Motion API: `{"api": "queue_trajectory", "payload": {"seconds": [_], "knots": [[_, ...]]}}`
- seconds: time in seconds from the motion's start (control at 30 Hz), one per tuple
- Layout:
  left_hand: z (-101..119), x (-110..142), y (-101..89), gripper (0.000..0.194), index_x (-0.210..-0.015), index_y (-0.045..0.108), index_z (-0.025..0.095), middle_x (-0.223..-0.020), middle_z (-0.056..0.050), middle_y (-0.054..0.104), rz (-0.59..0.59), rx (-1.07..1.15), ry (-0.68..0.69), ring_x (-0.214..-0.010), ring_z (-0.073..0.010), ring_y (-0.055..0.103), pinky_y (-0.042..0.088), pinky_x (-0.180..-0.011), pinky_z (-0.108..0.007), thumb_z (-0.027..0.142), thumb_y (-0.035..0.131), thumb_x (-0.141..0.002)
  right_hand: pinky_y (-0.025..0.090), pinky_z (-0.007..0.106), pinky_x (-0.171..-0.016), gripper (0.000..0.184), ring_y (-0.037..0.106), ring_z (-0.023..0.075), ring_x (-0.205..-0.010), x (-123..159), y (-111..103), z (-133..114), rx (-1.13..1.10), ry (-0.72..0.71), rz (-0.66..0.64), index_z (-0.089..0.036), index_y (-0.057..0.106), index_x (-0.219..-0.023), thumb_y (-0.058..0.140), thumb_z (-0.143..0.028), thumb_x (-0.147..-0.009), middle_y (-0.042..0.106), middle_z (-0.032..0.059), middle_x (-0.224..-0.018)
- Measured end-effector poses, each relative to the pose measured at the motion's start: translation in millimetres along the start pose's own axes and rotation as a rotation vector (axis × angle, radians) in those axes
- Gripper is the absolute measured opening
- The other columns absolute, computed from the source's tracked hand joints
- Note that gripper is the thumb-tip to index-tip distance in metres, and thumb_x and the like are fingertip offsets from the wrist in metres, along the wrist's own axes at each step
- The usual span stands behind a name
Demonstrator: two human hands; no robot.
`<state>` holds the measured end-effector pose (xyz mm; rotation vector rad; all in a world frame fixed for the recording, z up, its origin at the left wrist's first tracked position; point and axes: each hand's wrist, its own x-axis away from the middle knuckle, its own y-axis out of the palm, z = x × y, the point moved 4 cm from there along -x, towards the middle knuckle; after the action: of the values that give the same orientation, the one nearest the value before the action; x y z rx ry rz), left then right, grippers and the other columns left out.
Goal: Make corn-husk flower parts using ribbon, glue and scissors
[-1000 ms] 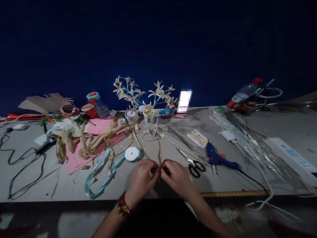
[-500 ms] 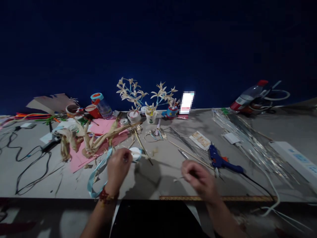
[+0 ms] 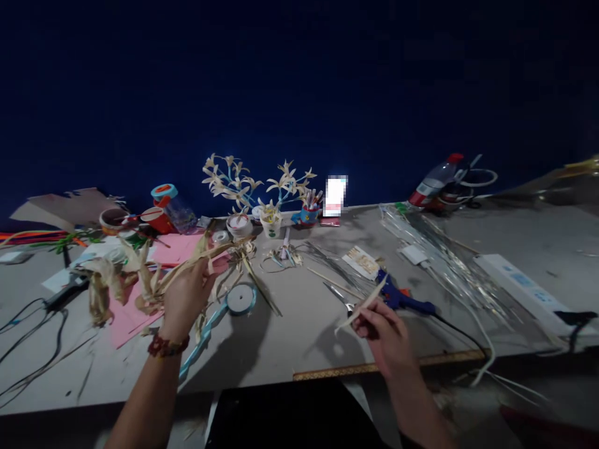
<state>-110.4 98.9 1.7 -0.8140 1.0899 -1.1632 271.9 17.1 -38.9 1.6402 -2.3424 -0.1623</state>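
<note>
My right hand is closed in a pinch on a pale dried-leaf strip, which sticks up and to the right above the grey table. My left hand reaches out to the left, fingers closed on a strip from the pile of dried husk leaves lying on pink paper. A roll of light blue ribbon lies just right of that hand. Black-handled scissors lie mostly hidden behind my right hand.
A blue glue gun and its cord lie right of my right hand. Small cups with handmade husk flowers stand at the back. Clear wrapping, a white power strip, a bottle and black cables surround the work area.
My hands have split apart from the middle. The left one went left and forward to the husk pile; the right one stayed right and lifted the leaf strip. The view shifted a little.
</note>
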Motion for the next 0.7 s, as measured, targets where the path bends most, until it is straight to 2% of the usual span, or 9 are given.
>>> {"api": "queue_trajectory", "payload": {"seconds": [0.07,0.1,0.17,0.2,0.23,0.3,0.37,0.47,0.7], "knots": [[31,18,1.5,0.034,-0.113,0.066,0.013,-0.095,-0.016,0.073,0.044,0.149,0.060,-0.083,-0.0286,0.067,0.052,-0.078,-0.041,0.035,0.048,-0.096,0.038,0.021,-0.043,0.027,0.050,0.0104,-0.048,5,13,9,-0.053,0.059,-0.055,-0.017,0.068,-0.061,0.086,-0.036,-0.060,0.061,0.0003,-0.054],[49,29,5.3,0.034,-0.109,0.068,0.013,-0.098,-0.016,0.073,0.025,0.252,0.115,-0.082,-0.0258,0.068,0.054,-0.078,-0.038,0.037,0.047,-0.097,0.038,0.020,-0.044,0.026,0.050,0.0099,-0.049,6,18,11,-0.066,0.075,-0.079,-0.017,0.068,-0.062,0.086,-0.036,-0.061,0.062,-0.0001,-0.055],[90,52,18.4,0.029,-0.102,0.072,0.021,-0.096,-0.007,0.076,-0.089,0.398,0.234,-0.082,-0.0197,0.070,0.056,-0.076,-0.030,0.040,0.051,-0.097,0.038,0.020,-0.045,0.025,0.051,0.0102,-0.050,9,27,13,-0.052,0.070,-0.120,-0.017,0.069,-0.065,0.085,-0.036,-0.065,0.062,-0.0004,-0.057],[109,63,27.0,0.026,-0.104,0.072,0.021,-0.096,-0.008,0.076,-0.213,0.600,0.286,-0.083,-0.0192,0.070,0.056,-0.076,-0.029,0.038,0.054,-0.096,0.039,0.021,-0.046,0.024,0.051,0.0108,-0.051,11,31,13,-0.035,0.055,-0.147,-0.017,0.069,-0.066,0.084,-0.036,-0.067,0.063,-0.0004,-0.058],[125,71,34.4,0.025,-0.104,0.073,0.021,-0.095,-0.007,0.077,-0.303,0.767,0.292,-0.083,-0.0188,0.070,0.055,-0.075,-0.028,0.037,0.057,-0.095,0.040,0.021,-0.047,0.024,0.052,0.0112,-0.052,12,34,14,-0.013,0.032,-0.174,-0.017,0.068,-0.067,0.082,-0.036,-0.070,0.063,-0.0005,-0.059],[145,81,46.1,0.020,-0.097,0.074,0.019,-0.088,-0.006,0.077,-0.388,0.940,0.221,-0.077,-0.0178,0.069,0.052,-0.070,-0.026,0.035,0.065,-0.091,0.042,0.023,-0.051,0.022,0.051,0.0116,-0.053,15,39,17,0.046,-0.030,-0.226,-0.018,0.068,-0.069,0.078,-0.036,-0.076,0.063,-0.0006,-0.061],[152,85,54.2,0.018,-0.085,0.073,0.018,-0.076,-0.004,0.074,-0.441,1.032,0.144,-0.070,-0.0167,0.066,0.049,-0.067,-0.025,0.034,0.065,-0.090,0.043,0.024,-0.054,0.020,0.051,0.0121,-0.055,17,41,20,0.115,-0.088,-0.260,-0.019,0.068,-0.073,0.074,-0.035,-0.082,0.064,-0.0007,-0.064],[150,87,59.3,0.021,-0.078,0.069,0.016,-0.068,-0.003,0.070,-0.494,1.125,0.064,-0.066,-0.0155,0.062,0.047,-0.065,-0.024,0.032,0.063,-0.090,0.044,0.026,-0.058,0.021,0.053,0.0130,-0.057,20,42,21,0.191,-0.144,-0.293,-0.019,0.067,-0.076,0.067,-0.036,-0.089,0.063,-0.0006,-0.066],[145,91,54.2,0.020,-0.076,0.066,0.017,-0.070,-0.002,0.067,-0.428,1.071,0.065,-0.068,-0.0152,0.058,0.045,-0.068,-0.025,0.031,0.061,-0.090,0.045,0.025,-0.057,0.020,0.056,0.0141,-0.059,22,52,15,0.265,-0.188,-0.353,-0.019,0.069,-0.079,0.070,-0.038,-0.086,0.067,0.0005,-0.069]]}}
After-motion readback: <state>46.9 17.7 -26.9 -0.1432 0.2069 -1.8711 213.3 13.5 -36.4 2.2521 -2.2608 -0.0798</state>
